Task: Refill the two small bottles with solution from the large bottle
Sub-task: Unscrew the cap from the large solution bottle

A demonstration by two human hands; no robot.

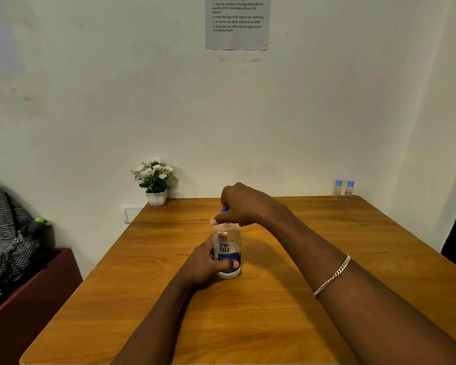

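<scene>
Large bottle [228, 248]: I see it upright near the middle of the counter [274, 325], label facing me.
Left hand [208, 264]: wrapped round the bottle's lower body, thumb across the front.
Right hand [244, 206]: curled over the top, gripping the blue cap [224, 210], which is mostly hidden.
Small bottles [338, 189]: two, blue-capped, side by side at the far right by the wall, well apart from both hands.
Flower pot [156, 197]: far left corner.

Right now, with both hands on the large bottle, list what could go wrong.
The right hand grips the blue cap while the left hand holds the large bottle low; a hard twist may tip it and spill solution on the table. The small bottles stand capped at the far right corner, a long reach away.
</scene>
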